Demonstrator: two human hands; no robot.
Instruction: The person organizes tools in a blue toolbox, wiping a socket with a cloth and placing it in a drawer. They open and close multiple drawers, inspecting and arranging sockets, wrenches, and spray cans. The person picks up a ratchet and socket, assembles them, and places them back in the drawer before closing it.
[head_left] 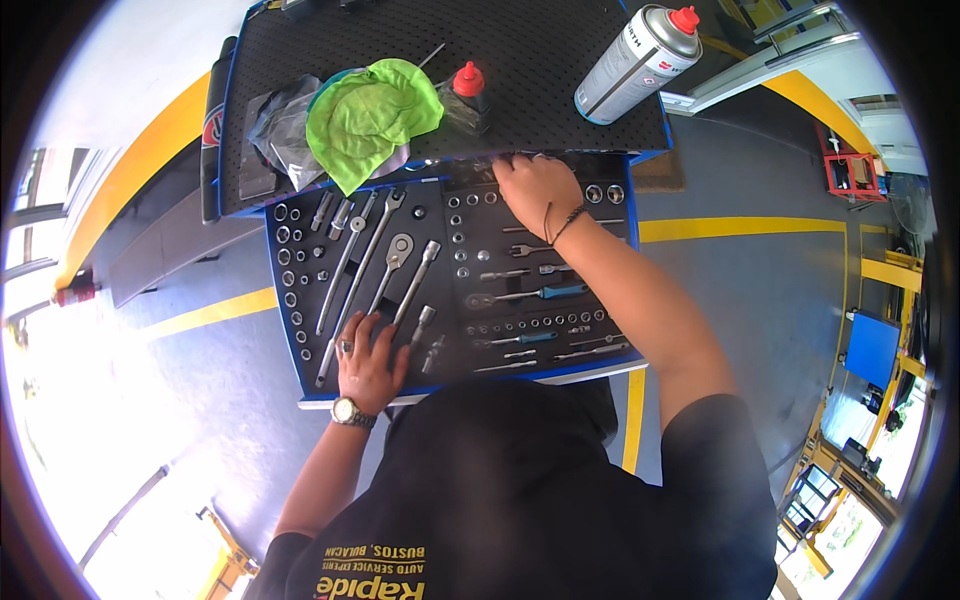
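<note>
An open tool drawer [455, 345] lies in front of me, with dark inlays full of chrome tools. My left hand [370, 368] rests flat near the drawer's front, fingers spread over the lower handle of a ratchet [397, 254]. Beside it lie an extension bar [424, 270], a long wrench [383, 225] and a universal joint [424, 320]. At the back right of the drawer, my right hand [535, 190] reaches in with curled fingers, by a row of sockets [475, 200]. Its fingertips are partly hidden, and whatever they hold cannot be made out.
On the black ribbed cabinet top [520, 60] lie a green cloth [370, 120] and a plastic bag [285, 130]. A red-capped bottle [468, 95] and a spray can [640, 65] stand there too. Yellow lines [740, 229] cross the grey floor.
</note>
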